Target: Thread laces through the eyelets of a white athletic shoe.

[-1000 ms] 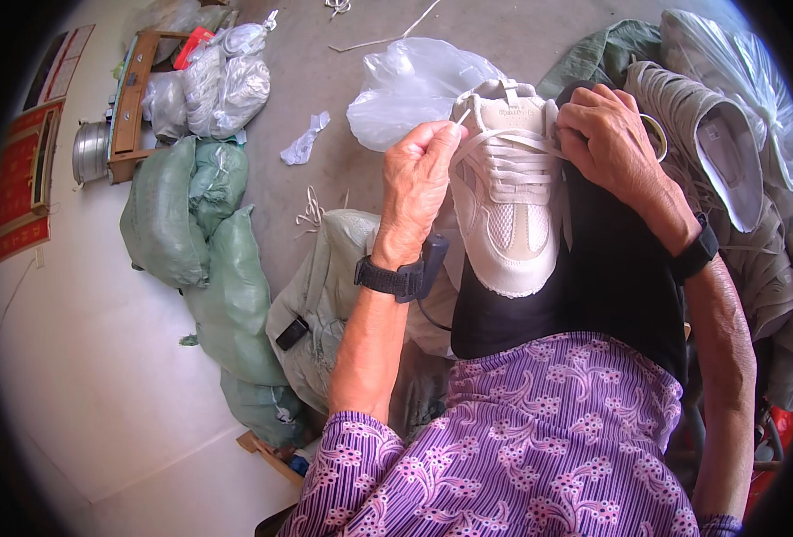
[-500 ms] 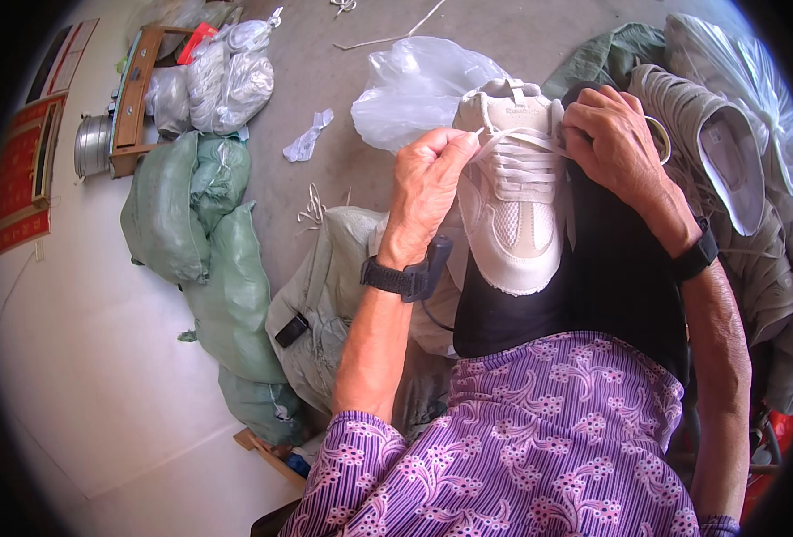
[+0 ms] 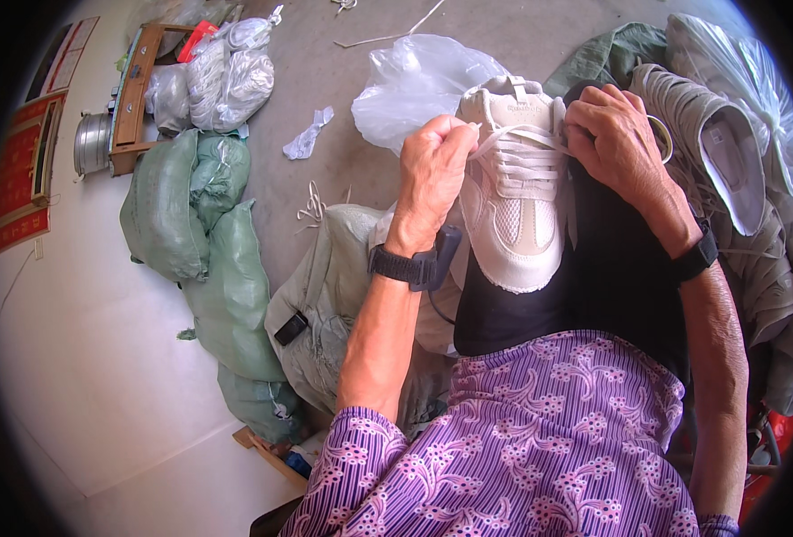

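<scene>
A cream sneaker (image 3: 524,237) with mesh panels rests on my black-clad lap, its toe toward me. Pale flat laces (image 3: 527,166) cross its tongue in several rows. At the shoe's left side my left hand (image 3: 436,170) is closed, pinching a shoelace whose tip sticks up by the thumb. Against the right side of the collar, my right hand (image 3: 618,143) has its fingers curled in. The lace runs across the tongue to those fingers, which partly hide it.
Several grey shoes (image 3: 728,170) are piled at the right beside a clear plastic bag (image 3: 754,98). Another plastic bag (image 3: 414,85) lies on the floor beyond the sneaker. Green woven sacks (image 3: 226,277) lean by the wall at left, near a wooden drawer table (image 3: 137,89).
My left hand has turned and its fingers have curled further around the lace. The lace across the tongue has shifted slightly. My right hand stays nearly in place.
</scene>
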